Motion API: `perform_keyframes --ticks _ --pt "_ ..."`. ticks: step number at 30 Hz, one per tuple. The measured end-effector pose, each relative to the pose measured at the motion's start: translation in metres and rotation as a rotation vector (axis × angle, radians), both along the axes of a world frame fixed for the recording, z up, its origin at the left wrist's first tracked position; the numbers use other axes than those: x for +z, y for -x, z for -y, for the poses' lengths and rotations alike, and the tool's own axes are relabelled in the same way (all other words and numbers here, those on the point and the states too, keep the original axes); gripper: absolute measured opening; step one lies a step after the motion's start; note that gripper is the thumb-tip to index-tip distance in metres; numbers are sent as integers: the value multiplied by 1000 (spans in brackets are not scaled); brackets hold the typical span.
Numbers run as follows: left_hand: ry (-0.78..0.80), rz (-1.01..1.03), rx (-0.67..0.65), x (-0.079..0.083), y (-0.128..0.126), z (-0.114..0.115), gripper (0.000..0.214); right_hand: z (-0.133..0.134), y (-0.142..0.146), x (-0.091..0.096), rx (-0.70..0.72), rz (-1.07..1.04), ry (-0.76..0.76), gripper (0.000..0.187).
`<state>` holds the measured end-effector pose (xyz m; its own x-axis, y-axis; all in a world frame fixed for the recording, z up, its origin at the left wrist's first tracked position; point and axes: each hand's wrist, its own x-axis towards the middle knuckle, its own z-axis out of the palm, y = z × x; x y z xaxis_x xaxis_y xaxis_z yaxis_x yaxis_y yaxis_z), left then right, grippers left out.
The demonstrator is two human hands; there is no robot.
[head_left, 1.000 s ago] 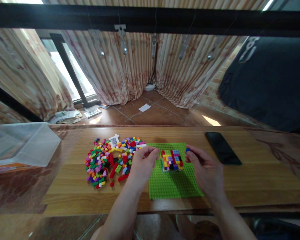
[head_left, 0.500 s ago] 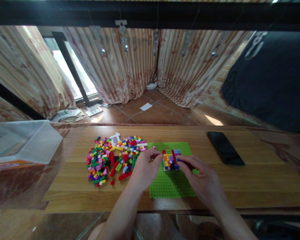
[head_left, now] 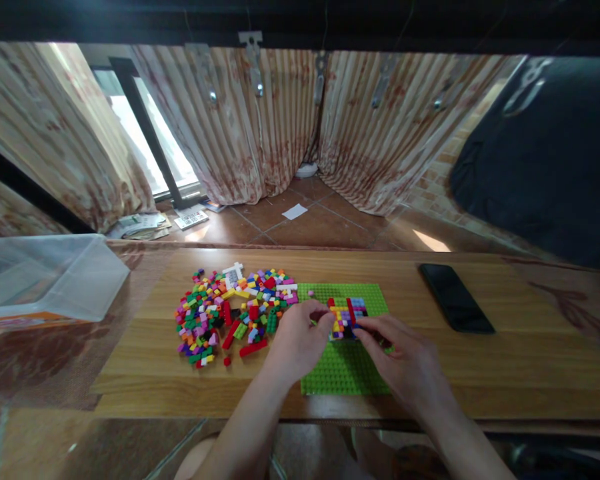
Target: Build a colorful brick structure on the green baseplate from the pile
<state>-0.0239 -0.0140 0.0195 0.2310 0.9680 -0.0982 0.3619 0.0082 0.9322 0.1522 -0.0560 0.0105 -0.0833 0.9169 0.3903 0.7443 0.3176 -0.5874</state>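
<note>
A green baseplate (head_left: 330, 370) lies on the wooden table (head_left: 520, 360). On its far half stands a small multicoloured brick block (head_left: 347, 315). My left hand (head_left: 300, 340) rests on the plate with its fingertips pinched against the block's left side. My right hand (head_left: 405, 360) reaches from the right, fingers closed on the block's near right corner; a small blue brick seems to be under the fingertips. A heap of loose coloured bricks (head_left: 230, 313) lies just left of the plate.
A black phone (head_left: 455, 305) lies flat to the right of the plate. A clear plastic box (head_left: 45, 277) stands at the table's left end. Beyond the far edge are tiled floor, curtains and a dark garment (head_left: 545, 153) at upper right.
My right hand carried a small blue brick from beside the block to its near right corner. My left hand moved right until its fingertips touched the block.
</note>
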Motion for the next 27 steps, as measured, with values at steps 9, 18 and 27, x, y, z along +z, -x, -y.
perform_keyframes --ticks 9,18,27 --pt "22 -11 -4 3 -1 1 21 2 -1 -1 13 44 41 13" --pt "-14 -14 5 0 0 0 20 2 2 1 8 51 22 14" --pt "-22 -40 6 -2 -1 1 21 4 15 1 -148 35 11 11"
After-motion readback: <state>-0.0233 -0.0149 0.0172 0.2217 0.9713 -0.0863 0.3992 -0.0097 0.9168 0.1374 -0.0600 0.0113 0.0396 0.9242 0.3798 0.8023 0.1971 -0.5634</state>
